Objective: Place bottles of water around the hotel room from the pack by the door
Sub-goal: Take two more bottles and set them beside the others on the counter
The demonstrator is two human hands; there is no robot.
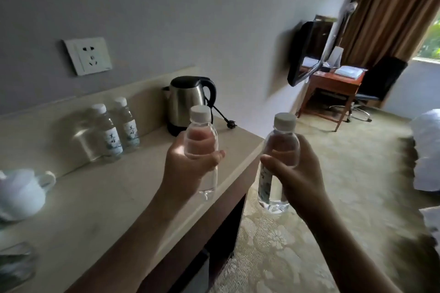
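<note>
My left hand (183, 169) grips a clear water bottle with a white cap (201, 126), held upright above the front edge of a beige counter (100, 197). My right hand (297, 173) grips a second capped water bottle (282, 140), upright, out past the counter's end over the carpet. Two more labelled water bottles (119, 131) stand side by side on the counter against its back wall, left of my left hand.
A steel kettle (188, 102) with its loose plug stands at the counter's far end. White cups (21, 192) sit at the left. A wall socket (88, 56) is above. Farther off are a wall television (307, 50), a wooden desk (333, 88), a black chair, curtains and a bed edge (426, 150).
</note>
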